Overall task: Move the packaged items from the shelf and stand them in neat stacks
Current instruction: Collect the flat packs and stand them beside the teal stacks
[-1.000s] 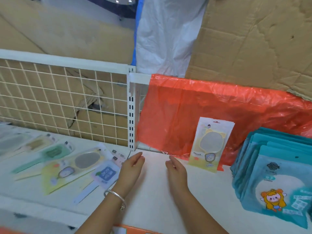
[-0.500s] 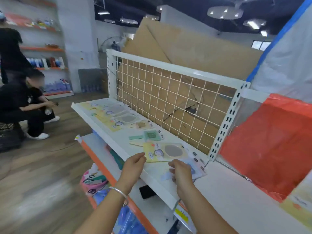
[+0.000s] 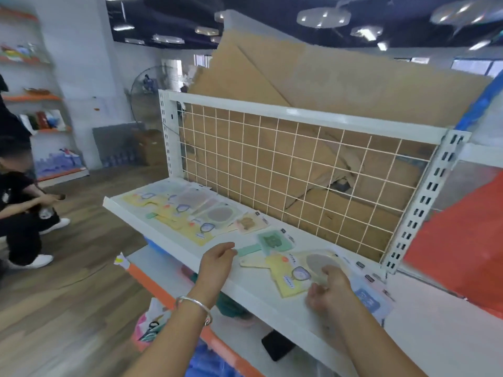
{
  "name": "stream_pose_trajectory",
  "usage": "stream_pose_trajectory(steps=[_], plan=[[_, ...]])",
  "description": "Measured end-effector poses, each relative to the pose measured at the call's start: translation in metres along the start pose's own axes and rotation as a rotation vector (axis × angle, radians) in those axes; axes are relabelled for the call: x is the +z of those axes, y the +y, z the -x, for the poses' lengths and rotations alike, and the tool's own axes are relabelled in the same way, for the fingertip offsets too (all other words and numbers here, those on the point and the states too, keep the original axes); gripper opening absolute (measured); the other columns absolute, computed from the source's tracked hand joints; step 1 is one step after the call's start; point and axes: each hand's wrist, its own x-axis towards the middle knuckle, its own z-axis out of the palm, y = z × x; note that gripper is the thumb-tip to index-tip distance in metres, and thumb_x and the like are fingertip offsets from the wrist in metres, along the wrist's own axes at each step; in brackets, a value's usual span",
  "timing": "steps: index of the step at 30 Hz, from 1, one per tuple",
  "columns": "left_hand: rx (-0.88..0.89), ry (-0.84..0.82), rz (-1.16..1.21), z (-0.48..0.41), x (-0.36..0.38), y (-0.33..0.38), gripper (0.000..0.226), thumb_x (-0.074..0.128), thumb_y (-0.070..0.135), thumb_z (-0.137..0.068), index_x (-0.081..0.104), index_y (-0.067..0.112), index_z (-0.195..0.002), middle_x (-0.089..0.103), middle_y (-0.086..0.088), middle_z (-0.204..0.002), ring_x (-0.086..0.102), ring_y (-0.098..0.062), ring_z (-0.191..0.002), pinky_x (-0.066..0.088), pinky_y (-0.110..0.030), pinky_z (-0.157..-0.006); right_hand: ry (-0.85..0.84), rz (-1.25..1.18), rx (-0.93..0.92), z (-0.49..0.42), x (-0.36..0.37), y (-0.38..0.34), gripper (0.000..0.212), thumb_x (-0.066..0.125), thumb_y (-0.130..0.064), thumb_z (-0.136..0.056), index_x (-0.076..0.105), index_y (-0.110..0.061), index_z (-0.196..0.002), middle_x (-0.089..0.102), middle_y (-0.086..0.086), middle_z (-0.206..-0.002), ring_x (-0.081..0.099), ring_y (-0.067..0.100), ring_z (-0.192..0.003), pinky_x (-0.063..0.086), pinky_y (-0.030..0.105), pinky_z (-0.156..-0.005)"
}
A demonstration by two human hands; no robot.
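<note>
Flat packaged hand mirrors lie on the white shelf (image 3: 168,235). Nearest is a yellow package (image 3: 285,276) with a round grey mirror. A green package (image 3: 273,240) lies behind it and a blue package (image 3: 368,298) to its right. More yellow packages (image 3: 190,210) overlap in a row toward the shelf's left end. My left hand (image 3: 217,263) hovers over the shelf's front edge, fingers loosely apart and holding nothing. My right hand (image 3: 330,291) curls over the yellow package's near right corner with the thumb on top; blur hides whether it grips.
A white wire grid (image 3: 285,170) backed by cardboard closes the shelf's rear. A slotted post (image 3: 419,210) and a red plastic sheet (image 3: 462,240) stand to the right. A lower shelf with an orange edge (image 3: 152,278) sits below. A person in black (image 3: 19,202) crouches on the floor at left.
The view has swung left from the red sheet and teal stacks to the shelf of flat packages. My right hand moved from the blue package onto the yellow one; my left hand stays over the front edge.
</note>
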Motion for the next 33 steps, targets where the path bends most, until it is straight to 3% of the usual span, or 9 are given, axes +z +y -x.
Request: stream_pose_trajectory(steps=[2,5,12,15,20,24,29,31,33], plan=[[0.001,-0.040,-0.008,-0.014,-0.006,-0.004,0.028,0.055,0.012,-0.089,0.066,0.011,-0.116,0.063,-0.005,-0.116,0.059,-0.020,-0.101,0.044,-0.035,-0.100,0.018,-0.022,-0.023,-0.010,0.007,0.002,0.006,0.053,-0.022,-0.089,0.048,-0.021,-0.091,0.042,0.003,-0.080,0.034,0.012,-0.055,0.030,0.021,-0.055],[-0.014,-0.086,-0.013,-0.034,-0.014,-0.012,0.023,0.057,0.009,-0.088,0.068,0.009,-0.108,0.064,-0.008,-0.110,0.059,-0.020,-0.092,0.045,-0.031,-0.089,0.009,-0.055,-0.031,-0.022,0.011,0.004,0.023,0.052,-0.026,-0.088,0.042,-0.023,-0.067,0.034,-0.005,-0.059,0.028,0.009,-0.048,0.017,0.020,-0.050],[-0.052,-0.107,0.042,-0.063,-0.006,-0.022,0.019,0.055,0.005,-0.088,0.070,0.015,-0.094,0.065,0.002,-0.090,0.057,-0.015,-0.080,0.044,-0.022,-0.071,0.036,-0.084,-0.078,-0.045,0.015,-0.003,0.015,0.059,-0.018,-0.087,0.047,-0.016,-0.078,0.037,0.003,-0.062,0.034,0.009,-0.039,0.027,0.010,-0.034],[-0.093,-0.075,0.095,-0.070,0.000,-0.020,0.019,0.054,0.004,-0.088,0.070,0.014,-0.092,0.064,0.002,-0.083,0.056,-0.011,-0.073,0.044,-0.019,-0.067,0.051,-0.072,-0.107,-0.052,0.015,-0.008,0.017,0.058,-0.014,-0.088,0.045,-0.016,-0.076,0.034,0.001,-0.060,0.031,0.007,-0.027,0.022,0.009,-0.031],[-0.109,-0.039,0.129,-0.082,-0.004,-0.010,0.022,0.053,0.001,-0.088,0.069,0.015,-0.087,0.064,0.004,-0.077,0.055,-0.011,-0.072,0.043,-0.018,-0.065,0.095,0.041,-0.146,-0.062,0.029,-0.014,0.014,0.063,-0.014,-0.086,0.051,-0.015,-0.078,0.036,0.002,-0.057,0.033,0.010,-0.038,0.027,0.012,-0.030],[-0.105,0.007,0.120,-0.094,-0.011,-0.006,0.020,0.053,0.003,-0.089,0.068,0.016,-0.090,0.062,0.002,-0.083,0.054,-0.011,-0.073,0.042,-0.018,-0.063,0.091,0.108,-0.247,-0.056,0.063,-0.015,0.019,0.065,-0.011,-0.082,0.050,-0.010,-0.071,0.046,0.006,-0.062,0.041,0.017,-0.049,0.037,0.022,-0.040],[-0.107,0.051,0.130,-0.115,-0.025,-0.006,0.020,0.050,0.004,-0.090,0.068,0.014,-0.091,0.061,0.002,-0.081,0.053,-0.010,-0.071,0.041,-0.018,-0.062,-0.078,0.184,-0.298,-0.044,0.115,0.000,0.014,0.070,-0.015,-0.080,0.059,-0.008,-0.086,0.064,0.013,-0.086,0.061,0.029,-0.074,0.052,0.034,-0.065],[-0.104,0.072,0.139,-0.125,-0.034,-0.004,0.016,0.055,0.005,-0.088,0.069,0.013,-0.090,0.060,0.001,-0.079,0.052,-0.011,-0.070,0.041,-0.020,-0.062,-0.148,0.244,-0.300,-0.044,0.136,0.008,0.012,0.069,-0.014,-0.082,0.059,-0.009,-0.087,0.062,0.010,-0.080,0.059,0.025,-0.067,0.050,0.030,-0.056],[-0.089,0.087,0.135,-0.136,-0.046,-0.002,0.013,0.058,0.007,-0.087,0.070,0.011,-0.091,0.061,-0.002,-0.083,0.053,-0.012,-0.072,0.041,-0.020,-0.062,-0.200,0.352,-0.329,-0.047,0.157,0.016,0.012,0.068,-0.017,-0.083,0.057,-0.011,-0.083,0.053,0.005,-0.072,0.046,0.016,-0.053,0.036,0.023,-0.039]])
